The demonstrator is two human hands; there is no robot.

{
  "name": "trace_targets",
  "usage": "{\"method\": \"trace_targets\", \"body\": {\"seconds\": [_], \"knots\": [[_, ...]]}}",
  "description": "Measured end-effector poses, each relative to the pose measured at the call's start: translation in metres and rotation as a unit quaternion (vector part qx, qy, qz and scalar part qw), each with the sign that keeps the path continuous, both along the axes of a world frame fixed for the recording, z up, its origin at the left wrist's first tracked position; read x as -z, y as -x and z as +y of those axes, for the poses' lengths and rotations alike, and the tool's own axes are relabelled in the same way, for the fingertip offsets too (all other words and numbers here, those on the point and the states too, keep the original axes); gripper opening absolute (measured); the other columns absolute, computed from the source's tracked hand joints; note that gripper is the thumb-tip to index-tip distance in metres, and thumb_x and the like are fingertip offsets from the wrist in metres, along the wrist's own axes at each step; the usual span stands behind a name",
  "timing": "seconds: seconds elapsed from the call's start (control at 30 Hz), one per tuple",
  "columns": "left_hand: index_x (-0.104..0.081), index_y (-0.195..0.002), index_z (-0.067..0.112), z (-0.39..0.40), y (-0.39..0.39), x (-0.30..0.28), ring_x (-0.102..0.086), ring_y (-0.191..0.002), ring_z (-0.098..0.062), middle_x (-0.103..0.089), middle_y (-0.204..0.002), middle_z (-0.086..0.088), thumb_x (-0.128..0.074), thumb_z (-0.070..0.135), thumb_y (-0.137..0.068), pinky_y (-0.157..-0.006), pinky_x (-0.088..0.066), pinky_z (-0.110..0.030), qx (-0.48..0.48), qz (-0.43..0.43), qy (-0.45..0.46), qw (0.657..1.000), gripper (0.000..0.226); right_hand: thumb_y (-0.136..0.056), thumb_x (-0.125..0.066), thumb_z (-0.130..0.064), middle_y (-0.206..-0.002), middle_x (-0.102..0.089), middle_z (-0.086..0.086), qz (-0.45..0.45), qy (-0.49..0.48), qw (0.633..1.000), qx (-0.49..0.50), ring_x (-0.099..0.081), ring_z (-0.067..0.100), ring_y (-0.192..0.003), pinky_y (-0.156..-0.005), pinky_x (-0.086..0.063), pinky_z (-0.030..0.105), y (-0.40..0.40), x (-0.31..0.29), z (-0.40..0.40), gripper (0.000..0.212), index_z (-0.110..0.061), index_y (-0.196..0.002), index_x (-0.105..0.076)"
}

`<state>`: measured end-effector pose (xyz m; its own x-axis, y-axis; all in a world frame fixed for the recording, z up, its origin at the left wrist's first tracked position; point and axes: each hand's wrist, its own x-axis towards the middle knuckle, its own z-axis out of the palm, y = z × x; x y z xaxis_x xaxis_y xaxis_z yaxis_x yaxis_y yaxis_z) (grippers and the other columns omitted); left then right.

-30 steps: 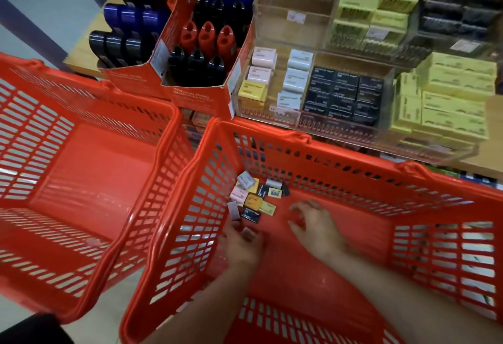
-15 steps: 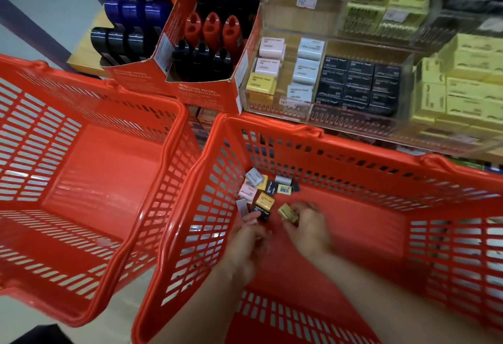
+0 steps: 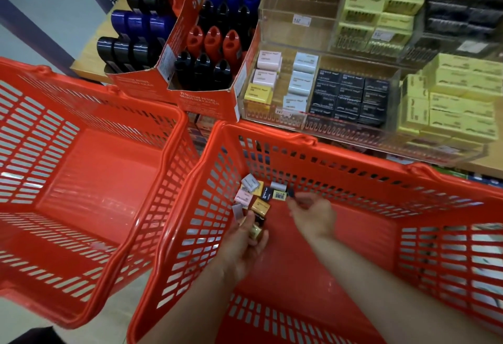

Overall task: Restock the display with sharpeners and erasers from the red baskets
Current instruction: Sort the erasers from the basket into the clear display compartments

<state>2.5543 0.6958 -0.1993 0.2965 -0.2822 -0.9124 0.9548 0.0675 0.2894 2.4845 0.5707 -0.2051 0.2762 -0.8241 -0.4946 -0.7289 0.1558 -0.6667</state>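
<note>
From the head camera, two red baskets sit side by side below a shelf. The left basket (image 3: 81, 194) shows only its slotted floor. In the right basket (image 3: 353, 235), a small pile of erasers (image 3: 257, 195) in grey, pink, yellow and black wrappers lies in the corner at about 10 o'clock. The left hand (image 3: 245, 245) is inside this basket, its fingers curled around a yellow eraser (image 3: 255, 232), just at 6 o'clock of the pile. The right hand (image 3: 313, 214) hovers at 3 o'clock of the pile, fingertips drawn together near a dark piece; whether they pinch it I cannot tell. On the shelf at 12 o'clock stand a clear display case (image 3: 313, 115) with rows of boxed erasers and a red carton of sharpeners (image 3: 212, 52).
</note>
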Motion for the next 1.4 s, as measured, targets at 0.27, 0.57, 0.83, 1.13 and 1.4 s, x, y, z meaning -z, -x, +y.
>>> {"method": "trace_targets", "body": {"seconds": [0.27,0.57,0.83,1.13,1.4], "knots": [[-0.066,-0.088,0.008,-0.004,0.003,0.005,-0.062,-0.079,-0.016,-0.064,-0.08,-0.008,-0.059,-0.006,-0.09,-0.06,-0.061,-0.035,0.068,-0.012,-0.008,0.998,0.015,-0.088,-0.07,-0.032,-0.107,-0.073,0.011,0.074,-0.009,0.995,0.068,-0.066,0.026,-0.107,-0.091,-0.046,0.029,-0.027,0.033,-0.006,0.028,-0.012,-0.107,-0.074],[-0.073,-0.09,0.008,-0.031,0.001,-0.035,-0.064,-0.068,-0.011,-0.063,-0.07,-0.005,-0.074,0.022,-0.085,-0.06,-0.059,-0.031,0.135,-0.016,0.005,0.991,0.015,-0.089,-0.065,0.0,-0.079,-0.07,0.006,-0.3,-0.246,0.898,0.209,-0.07,0.015,-0.071,-0.068,-0.06,0.024,0.029,-0.054,0.0,0.008,-0.003,-0.095,-0.069],[-0.069,-0.097,0.006,-0.039,-0.002,-0.207,-0.059,-0.059,-0.009,-0.061,-0.077,-0.006,-0.079,0.038,-0.073,-0.055,-0.053,-0.02,0.359,-0.154,0.089,0.916,0.041,-0.077,-0.072,0.012,-0.088,-0.073,0.009,-0.298,-0.083,0.948,-0.07,-0.066,0.016,-0.082,-0.085,-0.052,0.029,0.07,-0.225,-0.012,0.027,-0.015,-0.084,-0.072],[-0.078,-0.087,0.014,-0.037,0.009,-0.321,-0.058,-0.059,-0.007,-0.065,-0.07,0.001,-0.078,0.026,-0.083,-0.055,-0.05,-0.02,0.446,-0.321,0.104,0.829,0.012,-0.067,-0.089,-0.013,-0.08,-0.072,-0.013,-0.243,0.203,0.928,-0.197,-0.067,-0.002,-0.076,-0.075,-0.053,0.014,0.1,-0.324,-0.017,0.027,-0.031,-0.078,-0.072],[-0.075,-0.089,0.01,-0.084,0.005,-0.308,-0.055,-0.054,-0.01,-0.066,-0.062,0.003,-0.076,0.02,-0.086,-0.051,-0.049,-0.021,0.426,-0.304,0.102,0.846,0.01,-0.073,-0.085,-0.017,-0.081,-0.064,-0.014,-0.162,0.308,0.914,-0.208,-0.062,-0.002,-0.08,-0.067,-0.043,0.001,0.087,-0.315,-0.05,0.033,-0.03,-0.101,-0.073]]}}
